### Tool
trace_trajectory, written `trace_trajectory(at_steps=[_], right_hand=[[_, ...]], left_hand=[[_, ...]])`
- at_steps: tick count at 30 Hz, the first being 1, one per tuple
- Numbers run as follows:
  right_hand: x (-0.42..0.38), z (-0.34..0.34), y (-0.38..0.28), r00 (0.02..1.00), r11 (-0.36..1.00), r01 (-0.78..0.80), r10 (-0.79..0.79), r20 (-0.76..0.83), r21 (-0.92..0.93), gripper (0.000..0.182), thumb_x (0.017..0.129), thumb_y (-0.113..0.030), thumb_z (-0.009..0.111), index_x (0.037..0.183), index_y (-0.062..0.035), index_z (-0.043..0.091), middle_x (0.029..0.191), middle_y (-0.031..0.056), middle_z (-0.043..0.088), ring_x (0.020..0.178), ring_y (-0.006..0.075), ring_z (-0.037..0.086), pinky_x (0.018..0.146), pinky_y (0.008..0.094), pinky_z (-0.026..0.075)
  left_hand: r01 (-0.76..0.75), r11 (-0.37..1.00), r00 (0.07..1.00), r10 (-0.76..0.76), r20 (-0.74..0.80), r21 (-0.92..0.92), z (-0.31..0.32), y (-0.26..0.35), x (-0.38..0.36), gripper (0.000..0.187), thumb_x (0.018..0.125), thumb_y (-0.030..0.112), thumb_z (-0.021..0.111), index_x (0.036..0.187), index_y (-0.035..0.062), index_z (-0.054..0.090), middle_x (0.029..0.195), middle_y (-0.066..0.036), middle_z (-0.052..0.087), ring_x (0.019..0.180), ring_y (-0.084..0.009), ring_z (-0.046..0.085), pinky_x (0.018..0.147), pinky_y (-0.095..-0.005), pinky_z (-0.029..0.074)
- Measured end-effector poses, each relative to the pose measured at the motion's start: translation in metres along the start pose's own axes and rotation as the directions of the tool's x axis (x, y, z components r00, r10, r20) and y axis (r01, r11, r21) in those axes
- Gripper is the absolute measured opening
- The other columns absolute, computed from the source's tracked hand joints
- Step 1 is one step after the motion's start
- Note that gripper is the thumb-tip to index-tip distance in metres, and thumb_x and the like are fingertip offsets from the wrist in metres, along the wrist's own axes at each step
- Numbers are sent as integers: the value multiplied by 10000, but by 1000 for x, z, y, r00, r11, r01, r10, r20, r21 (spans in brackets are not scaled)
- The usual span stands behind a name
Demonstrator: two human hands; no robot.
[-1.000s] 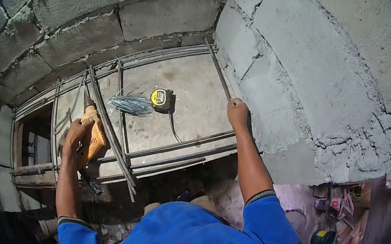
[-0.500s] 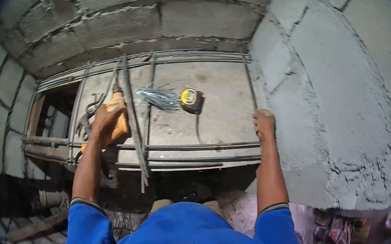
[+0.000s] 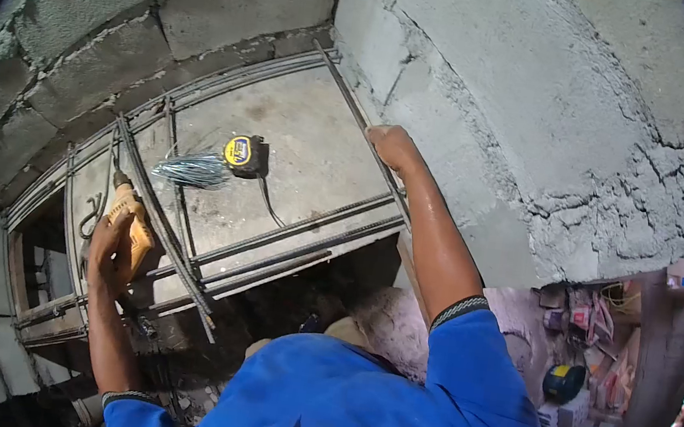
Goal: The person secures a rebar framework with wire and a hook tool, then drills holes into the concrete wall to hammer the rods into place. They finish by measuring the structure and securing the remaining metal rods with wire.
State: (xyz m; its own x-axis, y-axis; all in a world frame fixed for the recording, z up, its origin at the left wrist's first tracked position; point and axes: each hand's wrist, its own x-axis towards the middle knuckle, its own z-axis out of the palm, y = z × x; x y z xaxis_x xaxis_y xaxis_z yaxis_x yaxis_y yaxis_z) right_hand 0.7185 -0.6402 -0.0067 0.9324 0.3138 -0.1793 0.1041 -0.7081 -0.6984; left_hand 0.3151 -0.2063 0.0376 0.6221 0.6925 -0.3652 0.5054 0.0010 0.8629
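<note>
My left hand (image 3: 108, 246) is closed around a yellow power drill (image 3: 135, 227), which lies over the left part of the rebar frame with its tip pointing away from me. At the right end, my right hand (image 3: 395, 148) has its fingers curled on a crosswise rebar (image 3: 348, 95) beside the wall. Between my hands, a yellow and black tape measure (image 3: 240, 152) rests on the concrete slab (image 3: 300, 136). A bundle of thin tie wire (image 3: 192, 170) touches its left side. Two rebars (image 3: 157, 204) run slantwise just right of the drill.
Block walls rise behind (image 3: 247, 10) and to the right (image 3: 475, 102). A square opening (image 3: 47, 254) lies at the slab's left end. Long rebars (image 3: 315, 227) run along the near edge. Clutter and a dark green round object (image 3: 564, 383) sit low at right.
My view has turned, so the slab appears tilted and shifted left. The drill stays in my left hand. My right hand now sits farther up along the crosswise rebar.
</note>
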Motion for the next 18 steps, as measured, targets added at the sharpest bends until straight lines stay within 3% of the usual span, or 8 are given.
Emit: trace_trajectory(at_steps=[2, 4, 7, 12, 13, 14, 15, 18], right_hand=[[-29, -20, -11, 998, 997, 14, -19, 62, 76, 436, 927, -325, 603, 1174, 28, 663, 1022, 196, 715, 905, 284, 672, 821, 376, 503], [-49, -26, -10, 991, 987, 28, -48, 125, 159, 446, 931, -323, 596, 1197, 31, 651, 1102, 214, 703, 977, 299, 666, 873, 375, 493], [-69, -28, -4, 981, 988, 150, -144, 130, -38, 436, 942, -334, 536, 1114, 45, 667, 1118, 281, 656, 1051, 403, 632, 920, 409, 474], [-76, 5, 31, 987, 986, 159, -160, -18, -39, 427, 942, -291, 559, 1223, 23, 620, 1184, 276, 638, 1087, 361, 622, 956, 389, 457], [-99, -6, -9, 999, 997, 43, -45, 18, 62, 449, 945, -289, 558, 1253, 35, 603, 1226, 279, 617, 1152, 366, 599, 994, 376, 446], [-71, 11, 49, 907, 890, 355, -402, -125, -285, 445, 960, -260, 542, 1255, 69, 586, 1218, 287, 614, 1161, 379, 592, 994, 369, 452], [-89, 7, 13, 964, 977, 130, -164, -210, -166, 405, 982, -214, 515, 1233, 97, 582, 1194, 275, 631, 1163, 385, 586, 1001, 387, 451], [-106, 11, -27, 844, 926, 353, -377, -382, -135, 375, 1004, -191, 505, 1244, 89, 575, 1120, 212, 677, 1016, 301, 657, 875, 360, 515]], left_hand=[[-80, 952, 996, 61, 72, 294, -20, -9, 13, 479, 928, 337, 624, 1200, -56, 591, 1012, -142, 683, 860, -194, 644, 761, -326, 501], [-110, 931, 994, 94, 64, 347, -17, 5, -11, 464, 927, 323, 623, 1200, -51, 594, 1006, -141, 684, 862, -188, 641, 759, -319, 499], [-146, 913, 988, 116, 101, 382, -33, -16, -13, 449, 925, 285, 620, 1221, -51, 583, 1033, -137, 683, 901, -186, 634, 776, -322, 494], [-140, 987, 977, 125, 172, 77, -63, 4, -80, 654, 911, 238, 689, 1408, -87, 416, 1392, -242, 522, 1303, -313, 497, 1102, -388, 367], [-173, 983, 971, 160, 176, 63, -67, 17, -94, 648, 904, 221, 697, 1408, -80, 422, 1376, -247, 531, 1290, -309, 507, 1101, -393, 370], [-192, 981, 965, 190, 181, -7, -76, 23, -101, 643, 905, 215, 695, 1413, -70, 423, 1373, -236, 535, 1289, -305, 506, 1098, -394, 374], [-260, 966, 959, 260, 117, -11, -86, 25, -107, 572, 912, 200, 682, 1380, -56, 474, 1318, -197, 588, 1239, -269, 551, 1048, -364, 425], [-383, 906, 910, 338, -239, -178, -121, 38, -124, 428, 928, 223, 664, 1280, -6, 586, 1138, -121, 692, 1032, -190, 660, 883, -309, 510]])
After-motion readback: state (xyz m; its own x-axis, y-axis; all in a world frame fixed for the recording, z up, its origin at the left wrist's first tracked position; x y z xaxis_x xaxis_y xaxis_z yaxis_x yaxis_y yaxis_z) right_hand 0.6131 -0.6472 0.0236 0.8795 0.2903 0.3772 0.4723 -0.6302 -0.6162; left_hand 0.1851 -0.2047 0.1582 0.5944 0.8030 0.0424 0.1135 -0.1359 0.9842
